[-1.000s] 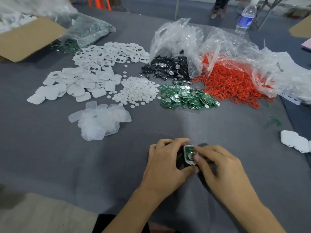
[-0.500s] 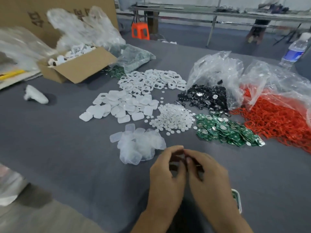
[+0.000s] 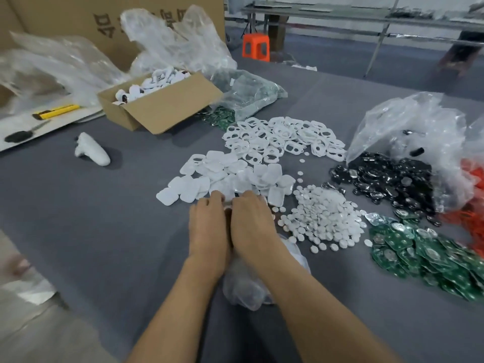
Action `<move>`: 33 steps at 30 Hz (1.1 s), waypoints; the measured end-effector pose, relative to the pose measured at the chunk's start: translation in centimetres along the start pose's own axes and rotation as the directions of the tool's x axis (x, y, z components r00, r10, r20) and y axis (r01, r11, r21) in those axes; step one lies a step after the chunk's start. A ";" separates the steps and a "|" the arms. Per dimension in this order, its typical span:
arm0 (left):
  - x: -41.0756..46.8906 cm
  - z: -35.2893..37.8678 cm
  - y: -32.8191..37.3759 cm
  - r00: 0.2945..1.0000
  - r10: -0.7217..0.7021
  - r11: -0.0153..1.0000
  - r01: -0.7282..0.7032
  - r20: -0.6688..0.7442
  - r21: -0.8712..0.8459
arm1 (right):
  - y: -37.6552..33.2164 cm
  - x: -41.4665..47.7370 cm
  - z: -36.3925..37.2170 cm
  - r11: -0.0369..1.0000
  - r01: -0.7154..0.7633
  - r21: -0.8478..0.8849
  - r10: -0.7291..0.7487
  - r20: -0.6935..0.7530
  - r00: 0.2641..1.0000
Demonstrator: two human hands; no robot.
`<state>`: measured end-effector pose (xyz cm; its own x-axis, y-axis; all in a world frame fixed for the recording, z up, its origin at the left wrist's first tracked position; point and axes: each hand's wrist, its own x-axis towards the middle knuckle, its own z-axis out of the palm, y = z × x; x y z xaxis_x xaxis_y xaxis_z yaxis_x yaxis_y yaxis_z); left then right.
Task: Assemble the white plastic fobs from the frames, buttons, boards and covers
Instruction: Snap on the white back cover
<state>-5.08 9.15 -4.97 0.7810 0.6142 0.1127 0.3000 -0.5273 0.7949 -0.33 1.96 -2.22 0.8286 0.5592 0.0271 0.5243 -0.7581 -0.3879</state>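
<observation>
- left hand [image 3: 208,229]: back to the camera, fingertips tucked under at the near edge of the covers [image 3: 222,169] pile. Honestly can't tell if it's holding anything.
- right hand [image 3: 252,226]: pressed against the left, same deal. If there's a fob between them, it's hidden. Fishing in a loose pile could grab two covers stuck together.
- buttons [image 3: 324,216]: loose heap just right of the grip, one careless wrist would scatter them.
- boards [image 3: 432,252]: further right, probably safe.

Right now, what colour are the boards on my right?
The boards are green with silver discs, best seen in the head view.
</observation>
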 end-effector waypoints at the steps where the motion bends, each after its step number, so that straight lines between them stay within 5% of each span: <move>1: 0.5 0.3 -0.9 1.000 -0.008 0.999 0.009 -0.017 0.037 | -0.1 0.5 0.5 1.000 -0.002 -0.007 0.002 0.011 1.000; 4: 1.6 0.3 -2.2 0.997 0.044 0.994 -0.037 -0.064 0.106 | -0.1 1.3 1.4 1.000 0.014 -0.012 -0.014 -0.038 0.999; 11: 1.1 -0.8 -2.9 0.999 0.010 0.958 -0.023 -0.047 -0.287 | 0.5 0.9 0.7 0.998 0.040 0.050 -0.033 -0.142 0.989; 16: 0.0 -3.4 -1.0 0.998 0.055 0.904 -0.068 -0.042 -0.421 | 1.2 -1.3 -0.8 0.926 0.171 0.338 -0.061 -0.313 0.948; 21: -3.4 -5.7 2.3 0.987 0.013 0.745 0.096 0.159 -0.661 | 2.8 -7.1 -4.3 0.588 0.040 0.808 0.065 -0.096 0.993; 27: -10.3 -5.6 5.8 0.852 0.120 0.517 0.384 0.509 -0.765 | 5.4 -16.2 -7.4 0.091 -0.067 0.994 0.254 0.042 0.966; 33: -17.3 -2.7 9.5 0.704 0.236 0.346 0.583 0.669 -0.736 | 8.3 -24.6 -9.3 -0.030 0.024 0.999 0.429 -0.009 0.903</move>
<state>-17.25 -4.90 2.20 0.9877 -0.0848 -0.1315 0.1559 0.6073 0.7790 -14.50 -21.21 2.44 0.9750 0.1771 -0.1340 -0.1924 0.3717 -0.9082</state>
